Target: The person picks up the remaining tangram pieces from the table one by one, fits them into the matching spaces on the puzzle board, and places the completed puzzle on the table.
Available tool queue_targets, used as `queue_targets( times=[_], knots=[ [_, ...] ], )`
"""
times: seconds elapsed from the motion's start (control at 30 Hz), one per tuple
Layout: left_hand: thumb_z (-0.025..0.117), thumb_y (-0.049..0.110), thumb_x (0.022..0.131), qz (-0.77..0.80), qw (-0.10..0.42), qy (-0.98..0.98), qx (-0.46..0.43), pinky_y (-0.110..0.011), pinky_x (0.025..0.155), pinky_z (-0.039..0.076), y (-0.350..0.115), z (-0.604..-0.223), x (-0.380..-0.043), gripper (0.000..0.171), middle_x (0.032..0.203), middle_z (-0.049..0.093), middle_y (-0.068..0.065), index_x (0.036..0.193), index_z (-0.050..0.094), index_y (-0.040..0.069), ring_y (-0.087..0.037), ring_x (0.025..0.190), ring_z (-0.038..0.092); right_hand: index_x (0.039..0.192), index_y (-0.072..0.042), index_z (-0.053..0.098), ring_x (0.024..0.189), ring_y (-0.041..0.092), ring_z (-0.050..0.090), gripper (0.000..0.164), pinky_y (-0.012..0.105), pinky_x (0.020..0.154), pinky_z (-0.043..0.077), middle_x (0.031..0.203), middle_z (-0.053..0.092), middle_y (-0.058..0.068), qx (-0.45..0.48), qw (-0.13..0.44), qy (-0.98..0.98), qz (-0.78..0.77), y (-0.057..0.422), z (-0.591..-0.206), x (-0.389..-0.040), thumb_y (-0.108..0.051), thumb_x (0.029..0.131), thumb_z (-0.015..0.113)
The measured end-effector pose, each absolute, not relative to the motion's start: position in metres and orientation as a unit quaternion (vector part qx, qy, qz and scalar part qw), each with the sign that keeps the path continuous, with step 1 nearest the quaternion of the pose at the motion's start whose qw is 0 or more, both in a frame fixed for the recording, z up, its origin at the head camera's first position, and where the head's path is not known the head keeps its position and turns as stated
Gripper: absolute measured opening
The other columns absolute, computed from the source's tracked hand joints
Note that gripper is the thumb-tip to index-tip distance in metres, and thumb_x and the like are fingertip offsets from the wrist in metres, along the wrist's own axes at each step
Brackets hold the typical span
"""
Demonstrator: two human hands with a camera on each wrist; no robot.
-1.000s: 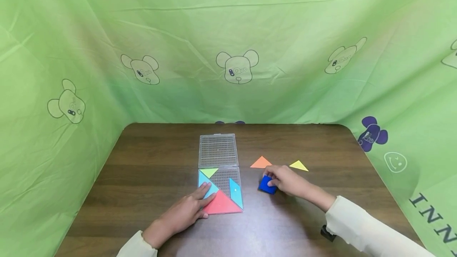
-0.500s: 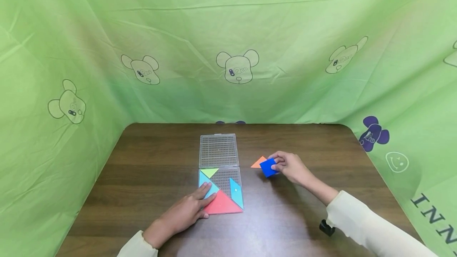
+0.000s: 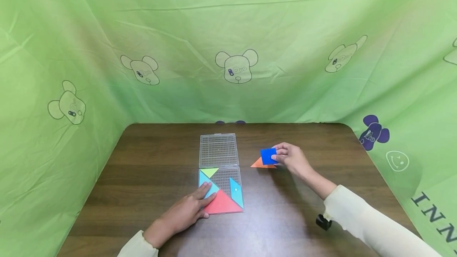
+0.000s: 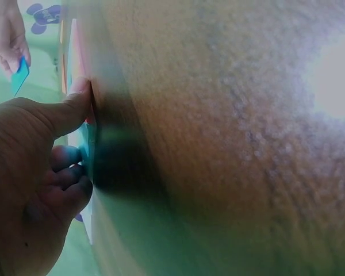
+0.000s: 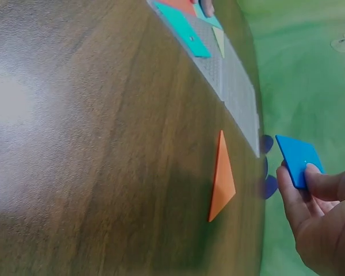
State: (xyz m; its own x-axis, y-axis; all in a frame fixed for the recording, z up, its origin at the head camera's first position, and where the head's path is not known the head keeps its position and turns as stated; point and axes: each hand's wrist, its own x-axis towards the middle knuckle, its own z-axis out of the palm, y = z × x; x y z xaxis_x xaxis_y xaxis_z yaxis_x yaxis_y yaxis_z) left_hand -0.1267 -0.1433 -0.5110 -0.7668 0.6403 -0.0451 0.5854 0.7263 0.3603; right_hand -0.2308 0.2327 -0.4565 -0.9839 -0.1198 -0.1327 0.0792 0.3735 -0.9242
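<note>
My right hand [image 3: 293, 159] pinches a blue square tangram piece [image 3: 268, 156] between thumb and fingers, held up off the table. The orange triangle [image 5: 223, 179] lies flat on the table and is partly overlapped by the square in the head view. My left hand [image 3: 186, 208] rests at the near left corner of a clear, hinged plastic case [image 3: 224, 180]. Its fingertips lie on a light-blue triangle [image 3: 202, 177] and at the red triangle [image 3: 222, 203], with the thumb at the front edge. A lime triangle [image 3: 210, 172] and a teal-blue parallelogram [image 3: 236, 194] also lie in the case.
The case's gridded lid [image 3: 218, 150] lies folded back, flat on the wooden table [image 3: 160, 158]. Green printed cloth [image 3: 185, 102] hangs round the back and sides. A small black object [image 3: 323, 222] shows beneath the right sleeve.
My right hand has lifted the blue square off the table and moved it away from me, over the orange triangle. The yellow triangle is now hidden. My left hand stays put.
</note>
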Motion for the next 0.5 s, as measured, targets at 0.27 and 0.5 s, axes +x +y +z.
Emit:
queue_targets(
  times=[0.27,0.5],
  knots=[
    [0.071,0.032,0.097,0.168,0.088,0.926,0.327,-0.051,0.110,0.049,-0.143,-0.510,-0.127,0.062,0.166,0.034,-0.016,0.152,0.050,0.013,-0.033,0.153,0.036,0.126,0.014,0.058,0.084,0.012,0.071,0.035,0.037,0.080,0.064,0.103,0.072,0.020,0.001,0.096,0.811,-0.577,0.220,-0.451,-0.236,0.003,0.094,0.069],
    [0.070,0.033,0.097,0.161,0.084,0.927,0.328,-0.051,0.110,0.049,-0.143,-0.511,-0.126,0.062,0.166,0.034,-0.017,0.153,0.050,0.013,-0.033,0.153,0.036,0.124,0.011,0.061,0.086,0.013,0.070,0.033,0.029,0.075,0.063,0.105,0.073,0.020,0.000,0.089,0.817,-0.570,0.210,-0.448,-0.239,0.001,0.094,0.070]
  ],
)
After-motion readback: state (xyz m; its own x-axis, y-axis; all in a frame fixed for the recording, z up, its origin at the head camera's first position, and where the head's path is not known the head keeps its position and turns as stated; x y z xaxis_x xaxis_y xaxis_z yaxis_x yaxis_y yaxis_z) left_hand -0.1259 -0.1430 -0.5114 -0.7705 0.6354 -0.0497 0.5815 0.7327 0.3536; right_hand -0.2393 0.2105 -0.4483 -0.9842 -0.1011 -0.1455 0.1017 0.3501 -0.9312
